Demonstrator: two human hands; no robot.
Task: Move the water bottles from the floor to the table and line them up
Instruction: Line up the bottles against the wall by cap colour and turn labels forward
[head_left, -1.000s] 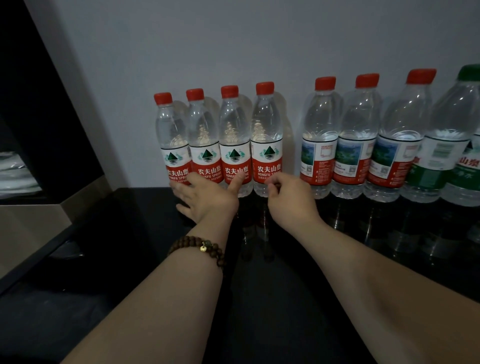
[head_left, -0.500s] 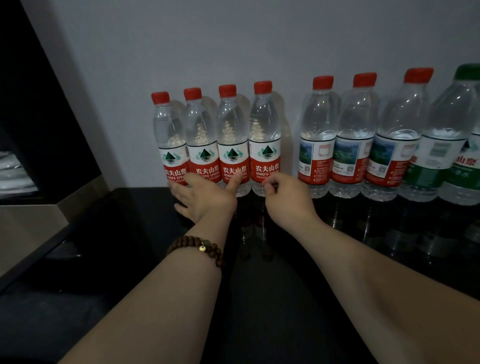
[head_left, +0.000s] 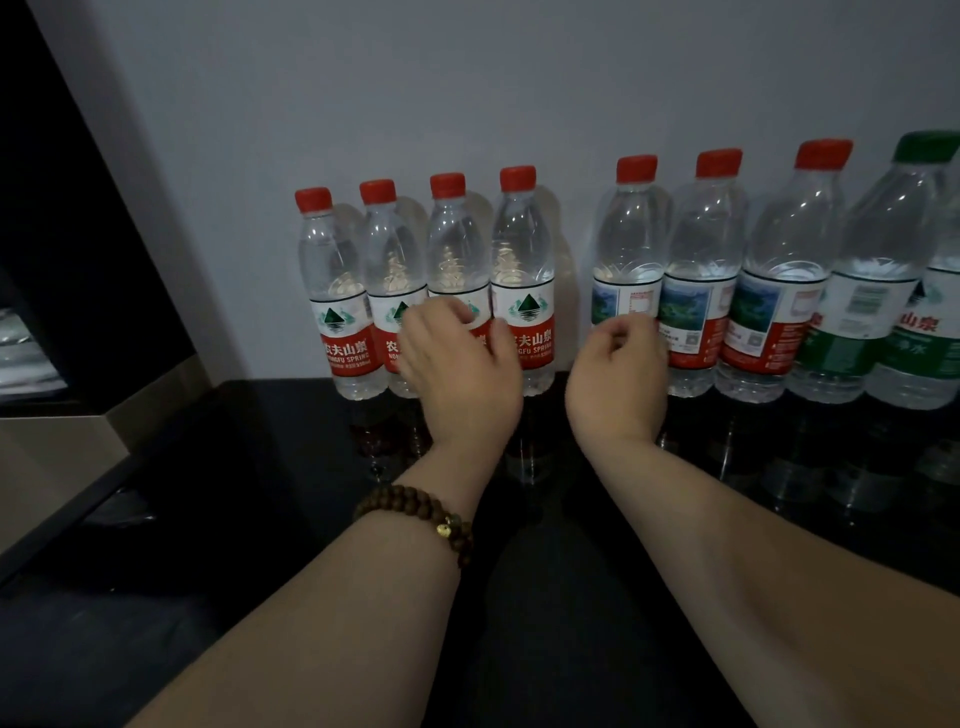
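Several clear water bottles stand upright in a row on the black table (head_left: 260, 467), against the wall. The left group of red-capped bottles (head_left: 332, 291) shows its red labels to the front. Further right stand three red-capped bottles (head_left: 701, 291) with labels turned sideways, then green-labelled bottles (head_left: 872, 291). My left hand (head_left: 460, 364) curls around the third bottle from the left (head_left: 457, 244) at label height, thumb on its right side. My right hand (head_left: 618, 374) has its fingers curled on the lower half of the fifth bottle (head_left: 628, 239). A gap separates the fourth and fifth bottles.
A dark cabinet with a beige ledge (head_left: 78, 441) stands at the left, next to the table's edge. The grey wall (head_left: 467, 78) is directly behind the bottles. A beaded bracelet (head_left: 421, 514) is on my left wrist.
Both hands rose from the bottle bases to label height. My left hand shifted onto the third bottle, and my right hand moved right from the fourth bottle to the fifth.
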